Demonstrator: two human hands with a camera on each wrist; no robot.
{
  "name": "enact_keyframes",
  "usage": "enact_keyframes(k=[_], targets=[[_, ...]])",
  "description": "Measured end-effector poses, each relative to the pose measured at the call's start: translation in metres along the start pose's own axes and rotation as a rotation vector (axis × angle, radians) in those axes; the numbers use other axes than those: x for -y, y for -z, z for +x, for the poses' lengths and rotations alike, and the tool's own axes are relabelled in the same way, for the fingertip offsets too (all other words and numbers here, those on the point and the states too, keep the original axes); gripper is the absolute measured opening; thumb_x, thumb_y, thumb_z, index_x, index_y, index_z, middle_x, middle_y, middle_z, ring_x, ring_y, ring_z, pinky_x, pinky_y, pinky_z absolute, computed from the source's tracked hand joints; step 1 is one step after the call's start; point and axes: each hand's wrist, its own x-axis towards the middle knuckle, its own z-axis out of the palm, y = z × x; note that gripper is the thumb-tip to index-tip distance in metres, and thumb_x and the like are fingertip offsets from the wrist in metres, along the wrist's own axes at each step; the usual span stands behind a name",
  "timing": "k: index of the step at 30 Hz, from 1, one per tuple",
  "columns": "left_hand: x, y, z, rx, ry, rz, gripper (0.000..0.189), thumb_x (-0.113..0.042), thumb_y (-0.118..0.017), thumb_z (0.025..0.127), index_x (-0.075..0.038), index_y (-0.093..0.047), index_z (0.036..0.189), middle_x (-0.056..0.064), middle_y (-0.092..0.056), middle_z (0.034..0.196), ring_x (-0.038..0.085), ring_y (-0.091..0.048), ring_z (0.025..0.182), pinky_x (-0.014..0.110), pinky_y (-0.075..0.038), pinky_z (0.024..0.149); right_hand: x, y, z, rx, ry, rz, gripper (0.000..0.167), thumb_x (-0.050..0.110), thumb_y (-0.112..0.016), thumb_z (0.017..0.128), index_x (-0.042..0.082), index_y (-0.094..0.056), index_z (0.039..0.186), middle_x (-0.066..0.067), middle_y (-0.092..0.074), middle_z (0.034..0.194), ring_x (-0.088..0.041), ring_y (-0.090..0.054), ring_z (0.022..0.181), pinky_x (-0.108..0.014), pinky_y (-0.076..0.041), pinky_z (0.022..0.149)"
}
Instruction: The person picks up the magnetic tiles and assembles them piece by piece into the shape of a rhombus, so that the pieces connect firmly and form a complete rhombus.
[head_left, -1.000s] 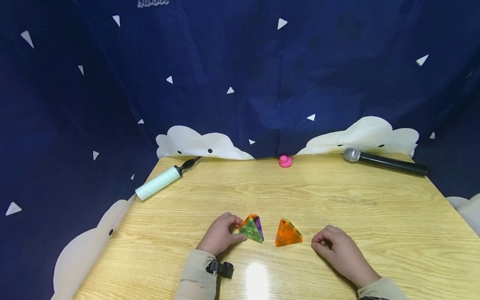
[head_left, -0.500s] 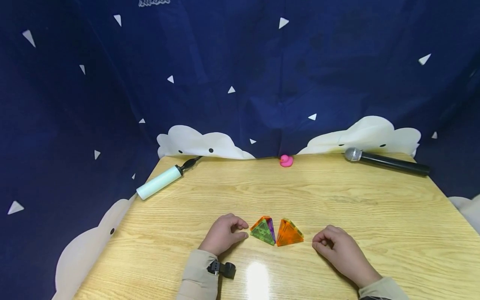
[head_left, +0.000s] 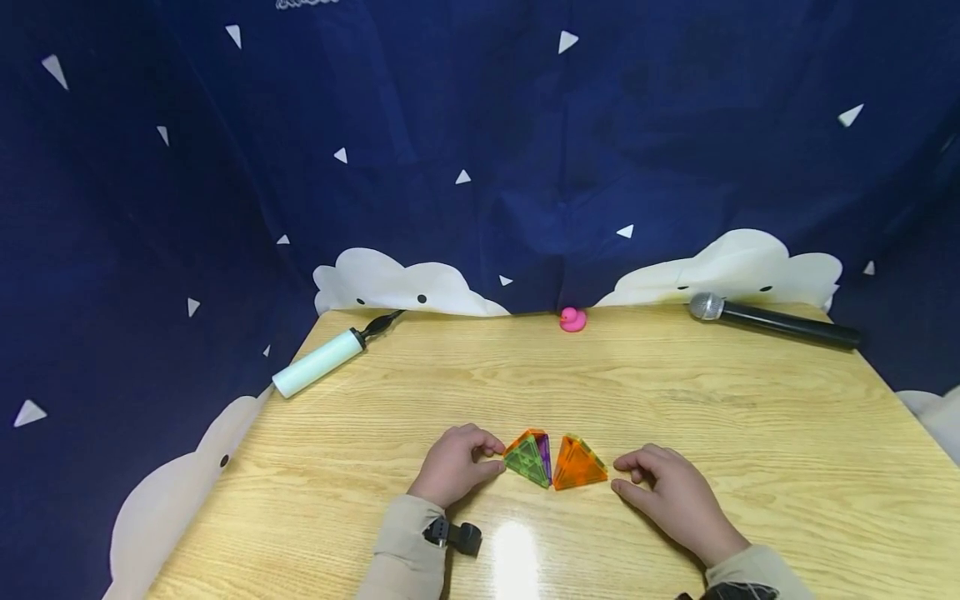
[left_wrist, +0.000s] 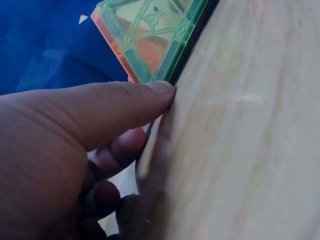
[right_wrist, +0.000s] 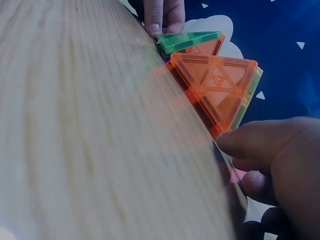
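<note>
Two small pyramids of see-through magnetic tiles stand side by side on the table. The left pyramid (head_left: 528, 461) shows green, orange and purple faces; the right pyramid (head_left: 580, 464) has an orange front and a yellow-green side. At the left pyramid's outer corner is my left hand (head_left: 456, 467), with thumb and index fingertips right at the edge. In the left wrist view the thumb (left_wrist: 161, 90) overlaps the green tile's lower corner. My right hand (head_left: 675, 496) is beside the right pyramid, thumb and index apart. Its thumb tip (right_wrist: 229, 142) reaches the orange corner in the right wrist view.
A pale blue hand pump (head_left: 318, 364) lies at the table's left edge. At the back sit a pink rubber duck (head_left: 573, 320) and a black microphone (head_left: 780, 322). A dark blue cloth (head_left: 420, 167) with clouds hangs around the wooden table (head_left: 637, 379).
The left pyramid has slid right, close against the right one. My left hand came off it, then moved back to its corner. My right hand has shifted left, its fingers spreading.
</note>
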Motion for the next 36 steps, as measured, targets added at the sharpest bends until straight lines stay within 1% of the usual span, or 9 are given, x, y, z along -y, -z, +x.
enact_keyframes(k=[7, 13, 17, 22, 28, 36], targets=[[-0.0012, -0.0009, 0.0008, -0.003, 0.004, 0.015, 0.012, -0.027, -0.081, 0.085, -0.026, -0.075, 0.095, -0.014, -0.06, 0.086, 0.009, -0.053, 0.088, 0.033, -0.044, 0.081, 0.0025, -0.0036, 0.0032, -0.035, 0.04, -0.015, 0.018, 0.023, -0.086, 0.078, 0.026, -0.074, 0.091, 0.022, -0.05, 0.076, -0.002, -0.044, 0.07, -0.026, -0.036, 0.064], [-0.001, -0.0017, 0.0012, -0.008, 0.0, 0.014, 0.011, -0.027, -0.081, 0.085, -0.025, -0.075, 0.095, -0.014, -0.06, 0.086, 0.009, -0.054, 0.09, 0.033, -0.044, 0.082, 0.0014, -0.0049, 0.0038, -0.031, 0.038, -0.018, 0.019, 0.024, -0.087, 0.077, 0.028, -0.074, 0.09, 0.021, -0.05, 0.075, -0.002, -0.043, 0.069, -0.025, -0.036, 0.063], [-0.0009, -0.0019, 0.001, -0.011, 0.004, 0.014, 0.011, -0.027, -0.081, 0.085, -0.026, -0.075, 0.094, -0.014, -0.059, 0.085, 0.009, -0.053, 0.089, 0.033, -0.044, 0.081, 0.0006, -0.0063, 0.0041, -0.038, 0.054, -0.017, 0.021, 0.026, -0.089, 0.074, 0.03, -0.074, 0.089, 0.021, -0.05, 0.075, -0.002, -0.043, 0.069, -0.025, -0.035, 0.063], [-0.0015, -0.0021, 0.0006, -0.013, 0.008, 0.01, 0.012, -0.027, -0.081, 0.085, -0.025, -0.074, 0.094, -0.014, -0.059, 0.085, 0.009, -0.052, 0.087, 0.032, -0.043, 0.079, 0.0009, -0.0074, 0.0052, -0.043, 0.071, -0.018, 0.022, 0.027, -0.089, 0.074, 0.031, -0.075, 0.09, 0.023, -0.05, 0.076, -0.001, -0.044, 0.069, -0.025, -0.035, 0.063], [-0.0023, -0.0026, 0.0007, -0.019, 0.013, 0.01, 0.012, -0.027, -0.082, 0.084, -0.026, -0.074, 0.093, -0.013, -0.059, 0.084, 0.009, -0.052, 0.086, 0.032, -0.042, 0.079, 0.0029, -0.0074, 0.0078, -0.026, 0.07, -0.008, 0.023, 0.028, -0.09, 0.074, 0.029, -0.076, 0.093, 0.021, -0.051, 0.075, -0.002, -0.043, 0.069, -0.026, -0.035, 0.063], [-0.0033, -0.0032, 0.001, -0.022, 0.004, 0.039, 0.012, -0.029, -0.081, 0.084, -0.026, -0.074, 0.093, -0.014, -0.059, 0.084, 0.008, -0.052, 0.085, 0.031, -0.042, 0.078, 0.0028, -0.0093, 0.0094, -0.057, 0.111, -0.001, 0.023, 0.024, -0.09, 0.073, 0.029, -0.077, 0.091, 0.022, -0.051, 0.074, -0.001, -0.044, 0.068, -0.025, -0.035, 0.061]])
